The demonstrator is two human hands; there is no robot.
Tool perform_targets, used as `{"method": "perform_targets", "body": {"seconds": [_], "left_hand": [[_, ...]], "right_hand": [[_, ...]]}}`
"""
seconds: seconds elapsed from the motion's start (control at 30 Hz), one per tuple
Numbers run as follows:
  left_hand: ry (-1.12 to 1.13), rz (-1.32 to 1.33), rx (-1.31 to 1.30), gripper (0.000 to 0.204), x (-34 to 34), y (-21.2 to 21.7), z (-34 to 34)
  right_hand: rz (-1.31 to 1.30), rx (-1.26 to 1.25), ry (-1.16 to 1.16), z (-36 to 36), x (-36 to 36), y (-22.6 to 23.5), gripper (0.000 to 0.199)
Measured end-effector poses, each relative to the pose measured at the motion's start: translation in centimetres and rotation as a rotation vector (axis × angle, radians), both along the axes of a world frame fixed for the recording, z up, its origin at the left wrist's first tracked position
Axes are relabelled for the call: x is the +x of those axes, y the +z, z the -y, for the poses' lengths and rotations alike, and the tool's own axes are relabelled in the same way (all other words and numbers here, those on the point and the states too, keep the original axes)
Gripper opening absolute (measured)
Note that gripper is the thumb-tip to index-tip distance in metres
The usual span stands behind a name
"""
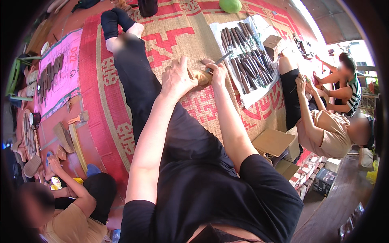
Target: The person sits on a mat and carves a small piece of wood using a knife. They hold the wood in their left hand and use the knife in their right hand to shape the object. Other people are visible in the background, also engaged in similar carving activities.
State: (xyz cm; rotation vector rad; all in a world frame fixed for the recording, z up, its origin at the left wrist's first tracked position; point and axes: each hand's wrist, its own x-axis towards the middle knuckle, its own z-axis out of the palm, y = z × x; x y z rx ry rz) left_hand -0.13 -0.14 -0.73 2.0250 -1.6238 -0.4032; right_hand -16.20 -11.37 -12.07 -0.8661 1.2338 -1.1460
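Observation:
Over the mat in front of me, my left hand (pixel 178 79) is closed around a tan-brown piece (pixel 201 79); I cannot tell whether it is wood or folded cloth. Against its right end, my right hand (pixel 216 73) grips a knife. The grey blade (pixel 225 56) slants out past those fingers, up and to the right. Where its handle lies is hidden by the hands. Just right of the blade, many dark-brown handled tools (pixel 247 60), apparently knives, lie in rows on a white sheet (pixel 248 100).
My legs (pixel 135 69) stretch over the red-and-tan mat (pixel 111 117). At left are a pink sheet (pixel 67 81) with dark pieces, a brush (pixel 79 118) and wood blocks (pixel 63 135). People sit at lower left and right. A cardboard box (pixel 274 142) stands at right; a green round fruit (pixel 230 5) lies far off.

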Motion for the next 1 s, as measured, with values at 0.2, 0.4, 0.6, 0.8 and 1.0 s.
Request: {"method": "perform_targets", "body": {"seconds": [0.2,0.4,0.6,0.8,1.0], "left_hand": [[0.003,-0.023,0.054,0.059,0.1,0.4,-0.1],[-0.012,-0.020,-0.020,0.058,-0.2,0.2,-0.1],[-0.012,-0.011,0.036,0.059,0.4,0.1,-0.1],[-0.025,0.009,0.048,0.057,-0.3,0.8,0.0],[-0.012,-0.024,0.002,0.054,0.0,0.2,0.0]], "right_hand": [[0.032,0.034,0.013,0.0,0.3,1.1,0.008],[0.014,0.027,-0.017,0.8,0.0,-1.3,0.010],[-0.026,0.021,0.032,0.6,-0.3,1.2,0.009],[-0.018,0.072,0.105,0.8,-0.4,-0.3,0.017],[-0.094,-0.004,0.093,0.8,-0.9,1.7,0.014]]}}
